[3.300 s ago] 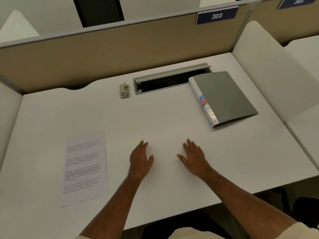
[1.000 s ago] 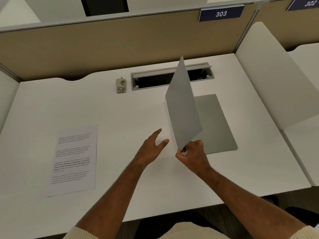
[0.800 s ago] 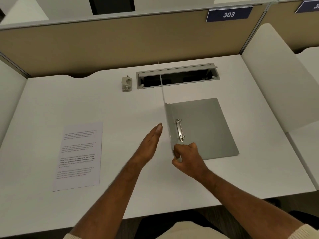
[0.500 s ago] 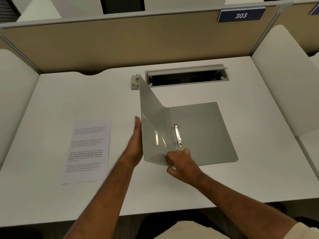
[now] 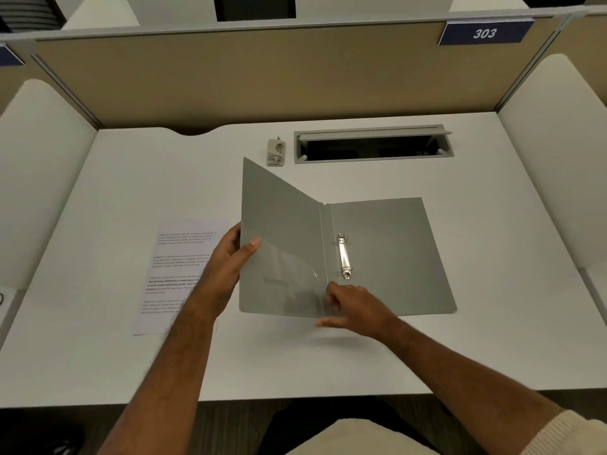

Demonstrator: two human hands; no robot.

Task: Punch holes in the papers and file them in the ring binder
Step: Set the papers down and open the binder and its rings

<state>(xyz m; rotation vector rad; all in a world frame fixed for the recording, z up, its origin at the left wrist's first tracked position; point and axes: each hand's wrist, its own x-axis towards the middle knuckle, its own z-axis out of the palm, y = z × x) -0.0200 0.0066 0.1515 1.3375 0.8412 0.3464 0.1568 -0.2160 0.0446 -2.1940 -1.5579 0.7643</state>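
A grey ring binder (image 5: 387, 257) lies open in the middle of the white desk (image 5: 492, 339), its metal ring mechanism (image 5: 344, 256) shut. Its front cover (image 5: 279, 238) stands tilted up on the left. My left hand (image 5: 226, 267) grips the cover's left edge, thumb on the inside. My right hand (image 5: 353, 305) rests on the binder's near edge by the spine, fingers curled. A printed sheet of paper (image 5: 179, 274) lies flat to the left, partly hidden by my left arm. A small grey hole punch (image 5: 276, 152) sits at the back.
A recessed cable tray (image 5: 372, 146) with its lid up is set in the desk behind the binder. Beige partition walls (image 5: 262, 77) close off the back. White side panels (image 5: 558, 159) stand at both sides.
The binder was shut at the far right, then my right hand brought it to the middle and swung its cover open leftward. My left hand has taken hold of the cover's edge.
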